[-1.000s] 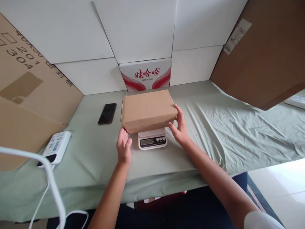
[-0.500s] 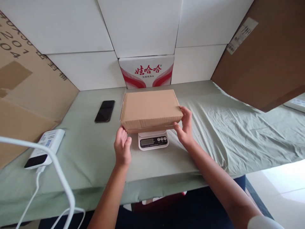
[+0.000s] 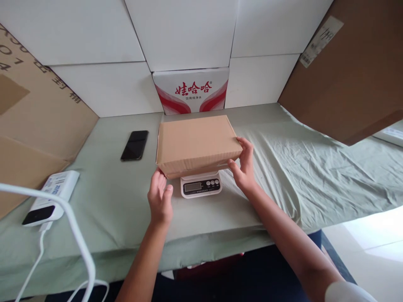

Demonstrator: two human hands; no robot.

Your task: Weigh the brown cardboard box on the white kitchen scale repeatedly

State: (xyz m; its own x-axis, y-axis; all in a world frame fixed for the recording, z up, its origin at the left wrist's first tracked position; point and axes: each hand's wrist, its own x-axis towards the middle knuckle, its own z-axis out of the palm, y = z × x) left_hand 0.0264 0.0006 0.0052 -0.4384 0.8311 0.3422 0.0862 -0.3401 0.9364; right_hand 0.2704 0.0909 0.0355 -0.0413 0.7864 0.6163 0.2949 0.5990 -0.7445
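A brown cardboard box is over a small white digital scale, hiding most of the scale's top. My left hand is at the box's near left corner, its fingertips tucked under the edge and its thumb free. On the other side, my right hand grips the near right corner, thumb in front and fingers behind. The box looks slightly tilted, its right end higher. Whether its underside touches the scale is hidden. The scale's display and round buttons face me; no digits can be made out.
A black phone lies on the green cloth. Further left are a white device and its white cable. Behind stands a white and red carton against white panels. Large cardboard sheets rise at left and right.
The box's left end has dipped slightly, with my left hand still beneath its corner. The whole view has shifted a little. Both hands keep their places on the box.
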